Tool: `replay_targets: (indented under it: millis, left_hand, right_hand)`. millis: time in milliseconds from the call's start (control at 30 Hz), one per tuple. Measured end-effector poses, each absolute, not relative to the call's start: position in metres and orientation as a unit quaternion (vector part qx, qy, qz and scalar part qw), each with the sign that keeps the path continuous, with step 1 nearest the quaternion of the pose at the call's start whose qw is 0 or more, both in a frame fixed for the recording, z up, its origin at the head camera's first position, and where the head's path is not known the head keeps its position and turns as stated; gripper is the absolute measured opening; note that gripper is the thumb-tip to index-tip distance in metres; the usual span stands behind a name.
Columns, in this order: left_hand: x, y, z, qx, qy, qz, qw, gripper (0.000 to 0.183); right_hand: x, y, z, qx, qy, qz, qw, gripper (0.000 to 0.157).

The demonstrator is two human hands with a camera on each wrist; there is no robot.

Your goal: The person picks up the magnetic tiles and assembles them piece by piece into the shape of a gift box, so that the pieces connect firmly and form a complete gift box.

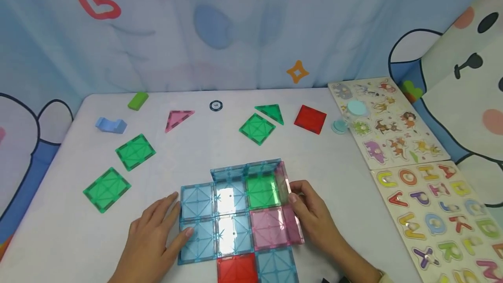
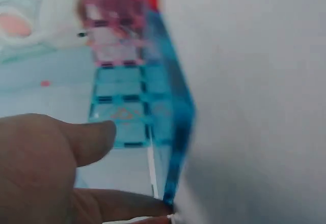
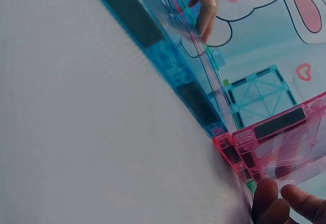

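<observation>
Clear coloured magnetic tiles are joined flat, with blue tiles (image 1: 198, 202) at the left, a green tile (image 1: 263, 191), a pink tile (image 1: 269, 229) and a red tile (image 1: 237, 269). Blue tiles (image 1: 229, 172) stand along the back edge; pink tiles (image 1: 292, 226) stand along the right side. My left hand (image 1: 151, 237) lies at the left edge of the blue tiles, fingers extended and thumb over the lower one. At the right, my right hand (image 1: 316, 215) pinches a standing pink tile with curled fingers; the right wrist view shows its fingertips (image 3: 266, 196) by the pink tiles (image 3: 285, 132).
Loose green tiles (image 1: 135, 152), a pink triangle (image 1: 177, 119), a green triangle (image 1: 272, 112) and a red tile (image 1: 310, 119) lie farther back. Blue and green blocks (image 1: 111, 125) sit back left, near a round chip (image 1: 216, 105). Puzzle boards (image 1: 422, 163) line the right side.
</observation>
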State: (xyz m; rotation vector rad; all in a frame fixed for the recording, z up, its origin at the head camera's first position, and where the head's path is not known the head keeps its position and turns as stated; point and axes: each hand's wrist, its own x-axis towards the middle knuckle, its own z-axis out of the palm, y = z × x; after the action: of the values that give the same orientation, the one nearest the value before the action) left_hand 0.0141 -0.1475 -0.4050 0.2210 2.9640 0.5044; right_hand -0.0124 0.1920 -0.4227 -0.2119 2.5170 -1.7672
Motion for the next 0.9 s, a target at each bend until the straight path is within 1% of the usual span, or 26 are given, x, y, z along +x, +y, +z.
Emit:
replay_targets:
  millis: [100, 200, 267, 333, 433, 500, 567, 800, 900]
  left_hand:
    - [0.020, -0.146, -0.405, 0.057, 0.957, 0.267, 0.102, 0.078]
    - [0.022, -0.144, -0.403, 0.045, 0.928, 0.354, 0.111, 0.075]
    - [0.024, -0.141, -0.399, 0.065, 0.922, 0.374, 0.083, 0.074]
    - [0.026, -0.135, -0.395, 0.098, 0.924, 0.368, 0.043, 0.076]
    - [0.027, -0.122, -0.389, 0.157, 0.937, 0.310, -0.028, 0.082]
    - [0.026, -0.114, -0.387, 0.179, 0.946, 0.265, -0.053, 0.085]
    - [0.026, -0.106, -0.388, 0.192, 0.951, 0.232, -0.066, 0.089]
    - [0.026, -0.093, -0.388, 0.205, 0.955, 0.197, -0.079, 0.093]
    - [0.033, -0.088, -0.385, 0.227, 0.949, 0.186, -0.111, 0.088]
  right_hand:
    - [-0.012, 0.193, -0.423, -0.071, 0.811, -0.580, 0.031, 0.021]
    - [-0.012, 0.194, -0.423, -0.083, 0.806, -0.585, 0.032, 0.022]
    - [-0.012, 0.194, -0.423, -0.089, 0.805, -0.586, 0.031, 0.022]
    - [-0.012, 0.194, -0.423, -0.090, 0.804, -0.587, 0.030, 0.023]
    - [-0.011, 0.193, -0.423, -0.090, 0.801, -0.591, 0.028, 0.023]
    - [-0.011, 0.193, -0.423, -0.090, 0.798, -0.595, 0.028, 0.022]
    - [-0.011, 0.193, -0.424, -0.091, 0.798, -0.596, 0.027, 0.022]
    - [-0.012, 0.191, -0.425, -0.074, 0.811, -0.579, 0.023, 0.022]
    - [-0.012, 0.191, -0.426, -0.071, 0.814, -0.576, 0.024, 0.022]
